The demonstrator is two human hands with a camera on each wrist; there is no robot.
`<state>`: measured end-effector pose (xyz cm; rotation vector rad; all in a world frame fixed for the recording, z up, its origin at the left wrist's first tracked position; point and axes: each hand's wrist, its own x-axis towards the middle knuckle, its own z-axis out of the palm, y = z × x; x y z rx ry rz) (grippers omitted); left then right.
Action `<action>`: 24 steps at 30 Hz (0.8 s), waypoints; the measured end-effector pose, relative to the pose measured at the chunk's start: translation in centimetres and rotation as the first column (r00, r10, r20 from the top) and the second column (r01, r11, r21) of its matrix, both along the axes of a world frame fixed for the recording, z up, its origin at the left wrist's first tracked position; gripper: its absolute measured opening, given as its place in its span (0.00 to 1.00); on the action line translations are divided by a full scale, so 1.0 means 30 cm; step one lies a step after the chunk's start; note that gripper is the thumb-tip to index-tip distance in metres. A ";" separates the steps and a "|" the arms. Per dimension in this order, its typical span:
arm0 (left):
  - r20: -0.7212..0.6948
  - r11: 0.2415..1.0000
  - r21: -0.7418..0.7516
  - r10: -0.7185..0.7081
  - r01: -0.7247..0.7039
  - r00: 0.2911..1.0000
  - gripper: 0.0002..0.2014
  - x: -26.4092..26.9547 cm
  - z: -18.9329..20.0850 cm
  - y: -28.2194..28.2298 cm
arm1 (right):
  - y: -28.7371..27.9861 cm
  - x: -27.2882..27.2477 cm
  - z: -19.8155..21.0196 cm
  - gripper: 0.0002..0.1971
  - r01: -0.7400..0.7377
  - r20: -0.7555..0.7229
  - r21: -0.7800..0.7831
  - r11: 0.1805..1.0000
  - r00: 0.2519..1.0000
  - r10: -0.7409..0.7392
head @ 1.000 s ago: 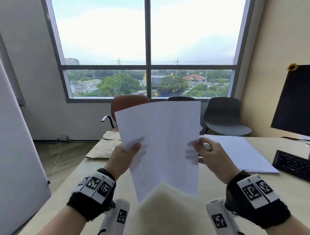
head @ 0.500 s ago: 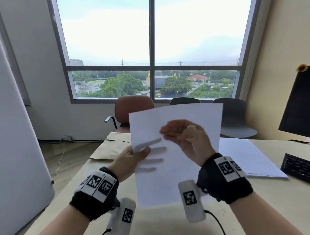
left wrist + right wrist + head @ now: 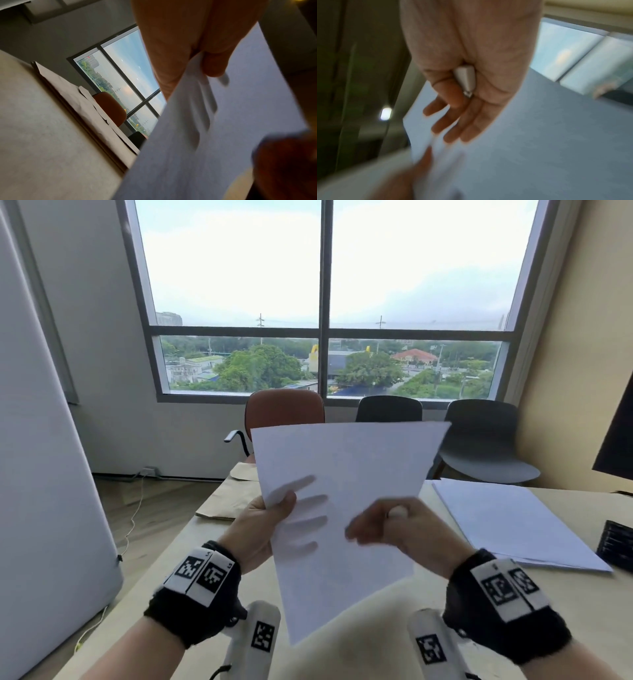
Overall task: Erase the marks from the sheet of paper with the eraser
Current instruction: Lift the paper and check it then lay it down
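We hold the sheet up off the desk, tilted, between us and the window. Our left hand pinches its left edge, thumb on the near face; the four fingers lie behind the paper and show only as grey shadows through it. Our right hand is in front of the sheet, motion-blurred in the head view, so we cannot tell whether its fingertips touch the paper. The right wrist view shows the eraser, small and white, tucked between thumb and palm with the other fingers loosely extended; in the head view only a pale end of it shows above the knuckles. We cannot make out any marks on the sheet in any view. A pale fuzzy shape at the bottom of the head view covers the sheet's lower corner. A stack of paper lies on the desk to the right, brown envelopes to the left, partly hidden by the sheet.
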<state>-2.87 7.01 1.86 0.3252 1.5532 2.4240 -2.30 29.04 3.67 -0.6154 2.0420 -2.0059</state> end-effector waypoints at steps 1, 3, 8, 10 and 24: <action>0.005 1.000 0.007 -0.013 0.013 1.000 0.15 0.001 -0.004 0.005 | -0.004 0.000 0.023 0.18 0.017 0.053 -0.226 0.974 0.999 -0.005; 0.016 0.998 0.038 -0.043 0.042 0.999 0.16 0.003 -0.016 0.022 | -0.029 -0.017 0.026 0.24 0.054 0.136 -0.423 0.905 0.991 0.004; 0.011 0.991 0.118 -0.067 0.065 0.998 0.29 -0.008 -0.036 0.030 | -0.079 -0.044 -0.133 0.23 -0.100 0.201 0.397 0.912 0.979 0.020; 0.026 0.992 0.122 -0.028 0.025 0.999 0.22 -0.010 -0.033 0.002 | -0.052 -0.054 -0.188 0.22 -0.193 0.174 0.737 0.648 0.980 0.094; 0.055 0.974 0.227 -0.010 -0.002 0.998 0.09 -0.011 -0.062 -0.066 | 0.077 -0.042 0.032 0.31 0.163 0.183 -0.381 0.910 0.978 -0.099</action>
